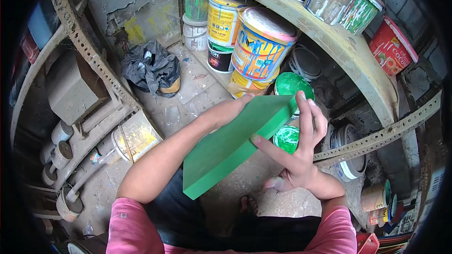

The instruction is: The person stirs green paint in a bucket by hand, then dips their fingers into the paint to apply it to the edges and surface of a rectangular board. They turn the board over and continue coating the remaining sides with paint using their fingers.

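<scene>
A flat green board (235, 136) with a thick painted edge is held up at a slant in front of my body. My left hand (235, 108) is at its far left edge, with most of its fingers hidden behind the board. On the right, my right hand (299, 153) has its fingers spread, a fingertip touching the board's thick edge and another near the top corner. Behind the board stand a tub of green paint (292, 84) and a smaller green-smeared one (286, 138).
Stacked paint buckets (259, 51) stand beneath a curved shelf (301, 14) bearing more tins. A black plastic bag (153, 68) lies on the floor. At left are a perforated metal frame (89, 47) and a stained bucket (136, 136). More buckets (375, 196) stand at lower right.
</scene>
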A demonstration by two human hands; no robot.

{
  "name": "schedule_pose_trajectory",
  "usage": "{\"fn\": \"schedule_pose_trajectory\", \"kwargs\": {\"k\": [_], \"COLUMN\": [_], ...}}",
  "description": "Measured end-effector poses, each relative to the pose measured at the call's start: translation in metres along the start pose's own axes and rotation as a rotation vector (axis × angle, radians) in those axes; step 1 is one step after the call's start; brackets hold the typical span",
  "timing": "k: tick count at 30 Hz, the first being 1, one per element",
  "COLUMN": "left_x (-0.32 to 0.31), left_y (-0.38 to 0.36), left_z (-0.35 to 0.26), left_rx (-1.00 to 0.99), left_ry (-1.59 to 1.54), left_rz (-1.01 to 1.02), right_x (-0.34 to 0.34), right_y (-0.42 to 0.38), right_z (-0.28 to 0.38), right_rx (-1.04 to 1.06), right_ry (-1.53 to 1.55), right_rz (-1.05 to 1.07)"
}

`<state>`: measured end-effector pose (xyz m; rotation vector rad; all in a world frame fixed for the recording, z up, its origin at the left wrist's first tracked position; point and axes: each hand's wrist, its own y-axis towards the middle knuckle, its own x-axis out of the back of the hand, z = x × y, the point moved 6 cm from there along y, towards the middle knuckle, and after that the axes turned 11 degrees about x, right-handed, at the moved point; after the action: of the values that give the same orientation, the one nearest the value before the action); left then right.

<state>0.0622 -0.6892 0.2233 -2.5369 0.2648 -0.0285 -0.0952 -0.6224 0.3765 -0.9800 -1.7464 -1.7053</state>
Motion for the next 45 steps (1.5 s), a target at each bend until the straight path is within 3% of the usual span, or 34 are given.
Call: {"fn": "schedule_pose_trajectory", "kwargs": {"k": [7, 10, 12, 14, 20, 25, 28, 37, 45], "left_x": [-0.002, -0.004, -0.001, -0.001, 0.000, 0.007, 0.005, -0.002, -0.002], "left_y": [-0.012, -0.005, -0.013, -0.013, -0.010, -0.011, 0.004, -0.027, -0.017], "left_z": [-0.006, -0.003, -0.007, -0.008, -0.007, -0.004, 0.005, -0.020, -0.013], "left_rx": [0.017, -0.003, 0.067, 0.056, 0.027, 0.044, -0.015, -0.035, -0.035], "left_ry": [0.029, -0.042, 0.009, 0.021, 0.009, 0.110, 0.006, 0.038, 0.036], "left_rz": [-0.043, 0.029, -0.065, -0.064, -0.075, -0.103, -0.024, -0.059, 0.006], "right_x": [0.005, 0.009, 0.009, 0.007, -0.001, 0.008, 0.018, 0.034, 0.027], "right_y": [-0.013, -0.014, -0.012, -0.008, -0.008, -0.014, -0.018, -0.028, -0.025], "right_z": [-0.027, -0.036, -0.032, -0.020, -0.010, -0.034, -0.047, -0.052, -0.029], "right_rx": [-0.121, -0.174, -0.176, -0.071, -0.027, -0.115, -0.172, -0.025, 0.111], "right_ry": [-0.096, -0.102, -0.104, -0.051, -0.032, -0.128, -0.181, 0.014, 0.104], "right_rz": [-0.138, -0.197, -0.187, -0.153, -0.093, -0.230, -0.307, -0.563, -0.460]}}
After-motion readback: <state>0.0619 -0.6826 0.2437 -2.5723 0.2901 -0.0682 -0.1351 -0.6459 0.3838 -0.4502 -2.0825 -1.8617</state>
